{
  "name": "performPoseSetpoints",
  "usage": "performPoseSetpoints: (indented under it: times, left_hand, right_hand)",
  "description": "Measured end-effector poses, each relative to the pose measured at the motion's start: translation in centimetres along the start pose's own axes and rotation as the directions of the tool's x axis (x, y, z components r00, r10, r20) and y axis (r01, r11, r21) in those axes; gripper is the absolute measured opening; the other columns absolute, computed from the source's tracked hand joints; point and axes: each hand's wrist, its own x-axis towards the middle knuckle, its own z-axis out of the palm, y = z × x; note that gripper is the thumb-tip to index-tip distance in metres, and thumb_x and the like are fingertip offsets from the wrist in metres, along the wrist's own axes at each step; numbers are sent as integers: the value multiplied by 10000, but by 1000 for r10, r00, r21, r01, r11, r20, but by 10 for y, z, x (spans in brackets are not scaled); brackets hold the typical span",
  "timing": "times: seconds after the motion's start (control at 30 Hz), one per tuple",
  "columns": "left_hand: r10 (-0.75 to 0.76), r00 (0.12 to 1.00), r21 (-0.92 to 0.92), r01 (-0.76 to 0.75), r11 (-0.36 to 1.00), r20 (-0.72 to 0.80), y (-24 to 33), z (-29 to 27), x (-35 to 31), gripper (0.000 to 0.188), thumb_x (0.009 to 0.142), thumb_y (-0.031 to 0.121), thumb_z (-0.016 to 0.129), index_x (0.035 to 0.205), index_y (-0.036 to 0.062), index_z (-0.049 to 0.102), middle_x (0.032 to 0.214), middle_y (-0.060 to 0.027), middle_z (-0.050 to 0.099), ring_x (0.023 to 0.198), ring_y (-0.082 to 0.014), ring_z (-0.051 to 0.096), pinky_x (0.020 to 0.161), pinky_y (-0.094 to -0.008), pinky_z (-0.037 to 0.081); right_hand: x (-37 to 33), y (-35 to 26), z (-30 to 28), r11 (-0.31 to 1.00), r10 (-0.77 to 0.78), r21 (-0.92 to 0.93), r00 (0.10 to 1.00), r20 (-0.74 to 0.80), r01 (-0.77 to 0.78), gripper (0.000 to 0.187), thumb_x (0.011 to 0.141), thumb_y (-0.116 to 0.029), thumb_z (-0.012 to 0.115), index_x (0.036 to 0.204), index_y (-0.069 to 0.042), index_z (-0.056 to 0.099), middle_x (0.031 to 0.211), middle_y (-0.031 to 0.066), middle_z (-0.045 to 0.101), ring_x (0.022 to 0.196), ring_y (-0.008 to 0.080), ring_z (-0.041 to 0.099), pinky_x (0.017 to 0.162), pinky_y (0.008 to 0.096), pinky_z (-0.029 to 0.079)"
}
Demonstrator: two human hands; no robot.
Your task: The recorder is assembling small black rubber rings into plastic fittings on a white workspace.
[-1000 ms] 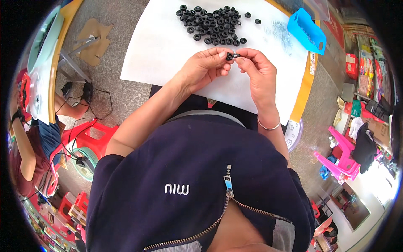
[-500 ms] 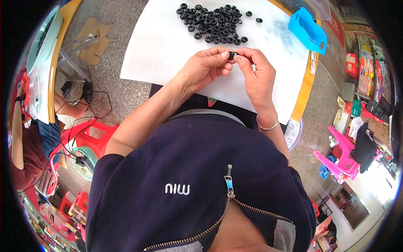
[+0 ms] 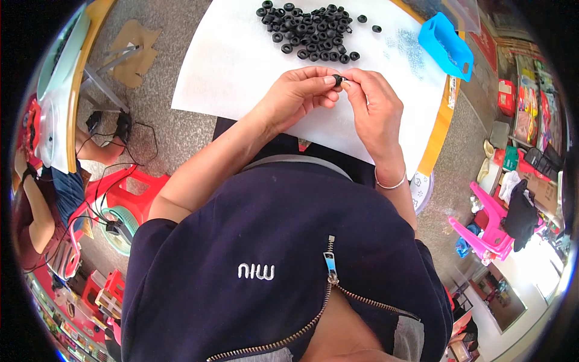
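Observation:
Over the near part of the white-covered table, my left hand [image 3: 301, 98] pinches a small black ring-shaped piece [image 3: 338, 80] between thumb and fingers. My right hand [image 3: 377, 104] is closed in a pinch against that piece's right side. Whatever its fingertips hold is too small to make out. Beyond both hands lies a heap of similar black rings [image 3: 310, 30], with a few loose ones along its right edge. Right of the heap, a scatter of tiny bluish-grey bits [image 3: 409, 51] covers a patch of the white sheet [image 3: 211, 78].
A blue plastic basket [image 3: 445, 48] with small bits inside stands at the table's right edge. At left, another person [image 3: 36, 211] sits by a second table. A red stool [image 3: 129, 196] and loose cables are on the floor there; a pink stool [image 3: 488, 226] lies at right.
My hands have shifted very slightly right, still together at the small black ring. The right wrist has moved a little outward. At left, the other person's arm has moved.

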Motion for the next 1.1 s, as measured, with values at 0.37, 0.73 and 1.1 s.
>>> performPoseSetpoints:
  times: [0.37,0.73,1.1]
  left_hand:
    - [99,990,157,-83,984,-96,-8,7,-2,174,906,82,568,1024,-42,601,851,-84,648,739,-132,621,724,-254,517]
    - [48,997,304,-28,952,-60,-5,11,-4,314,887,139,611,1126,-61,576,948,-104,643,806,-153,620,750,-271,521]
    - [-98,994,189,89,978,39,4,4,-3,310,911,148,565,1136,-64,575,973,-94,644,775,-126,600,749,-260,504]
  right_hand:
    - [-4,6,1,962,-199,-174,977,74,209,210,771,18,595,979,-8,592,837,112,592,752,268,566,640,356,478]
    - [-7,11,1,950,-248,-165,962,114,265,234,756,17,606,989,0,588,829,108,576,755,267,556,640,361,472]
    - [-13,11,-1,996,-85,27,993,84,83,183,780,-39,638,962,-24,620,853,91,587,768,231,567,665,323,475]
